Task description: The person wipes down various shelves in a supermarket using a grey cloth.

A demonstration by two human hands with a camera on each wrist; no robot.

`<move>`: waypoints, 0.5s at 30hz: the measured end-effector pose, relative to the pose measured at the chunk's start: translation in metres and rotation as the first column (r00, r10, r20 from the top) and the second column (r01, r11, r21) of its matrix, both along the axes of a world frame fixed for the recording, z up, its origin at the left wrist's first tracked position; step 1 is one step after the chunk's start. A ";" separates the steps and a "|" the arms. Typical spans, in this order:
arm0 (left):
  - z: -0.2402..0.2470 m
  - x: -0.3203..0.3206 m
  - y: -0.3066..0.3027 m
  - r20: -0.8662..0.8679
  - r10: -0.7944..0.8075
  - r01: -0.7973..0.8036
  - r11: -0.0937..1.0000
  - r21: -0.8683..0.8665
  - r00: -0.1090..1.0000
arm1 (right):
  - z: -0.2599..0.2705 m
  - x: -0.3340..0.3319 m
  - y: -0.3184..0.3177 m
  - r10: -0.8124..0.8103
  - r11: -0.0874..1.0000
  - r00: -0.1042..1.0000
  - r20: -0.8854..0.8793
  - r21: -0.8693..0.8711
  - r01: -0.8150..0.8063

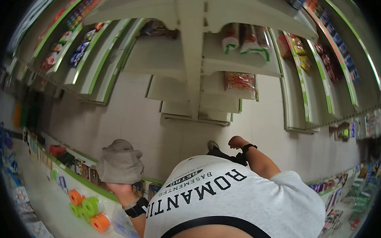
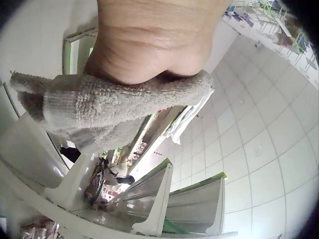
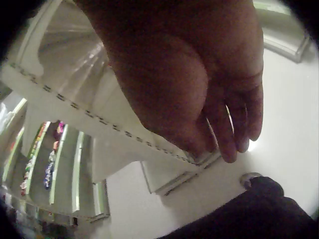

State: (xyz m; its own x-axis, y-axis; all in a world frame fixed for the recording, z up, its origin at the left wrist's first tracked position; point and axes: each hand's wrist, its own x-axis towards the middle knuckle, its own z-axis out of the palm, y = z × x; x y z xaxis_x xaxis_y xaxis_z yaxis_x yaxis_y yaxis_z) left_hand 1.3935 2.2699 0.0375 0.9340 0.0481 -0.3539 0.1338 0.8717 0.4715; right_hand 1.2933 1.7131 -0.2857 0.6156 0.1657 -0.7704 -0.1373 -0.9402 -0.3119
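A grey terry towel (image 1: 121, 164) lies bunched over my left hand (image 1: 122, 191), which holds it out to the left beside the green-edged shelf. In the left wrist view the folded towel (image 2: 124, 104) crosses the base of the palm and hides the fingers. My right hand (image 1: 238, 141) hangs low in front of the body, apart from the shelves. Seen from the right wrist, its fingers (image 3: 222, 132) droop loosely with nothing in them.
Ahead stands a shelf unit (image 1: 192, 55) with several packets (image 1: 240, 80) on its right side. Stocked shelves line both sides. Orange and green rolls (image 1: 91, 206) sit on the shelf at the lower left. Pale tiled floor (image 1: 144, 133) runs between the shelves.
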 end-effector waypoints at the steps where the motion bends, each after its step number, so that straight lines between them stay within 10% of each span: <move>1: -0.002 0.003 0.005 0.048 -0.078 0.079 0.997 -0.015 0.996 | 0.018 0.015 0.007 -0.224 0.957 0.975 0.008 0.190 0.218; 4: 0.006 0.021 0.007 0.068 -0.158 0.157 0.987 0.019 0.985 | 0.114 0.062 0.055 -0.741 0.459 0.633 -0.224 0.519 0.721; 11: 0.026 0.061 -0.035 0.073 -0.523 0.451 0.791 0.413 0.849 | 0.330 0.134 0.211 -0.440 0.377 0.872 -0.215 0.837 0.396; 13: 0.027 0.069 -0.060 0.103 -0.698 0.457 0.565 0.686 0.709 | 0.354 0.143 0.248 -0.266 0.031 0.831 -0.489 0.857 0.514; 15: 0.020 0.076 -0.080 0.122 -0.811 0.357 0.381 0.853 0.572 | 0.339 0.157 0.270 -0.321 -0.059 0.753 -0.574 0.806 0.589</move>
State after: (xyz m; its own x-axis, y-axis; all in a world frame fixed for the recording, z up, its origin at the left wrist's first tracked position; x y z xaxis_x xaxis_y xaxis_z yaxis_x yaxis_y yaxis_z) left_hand 1.4692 2.1898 0.0580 0.8130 -0.5818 -0.0244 0.0402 0.0142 0.9991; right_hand 1.4505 1.9826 0.0531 0.7865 0.5209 -0.3318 -0.5664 0.3940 -0.7239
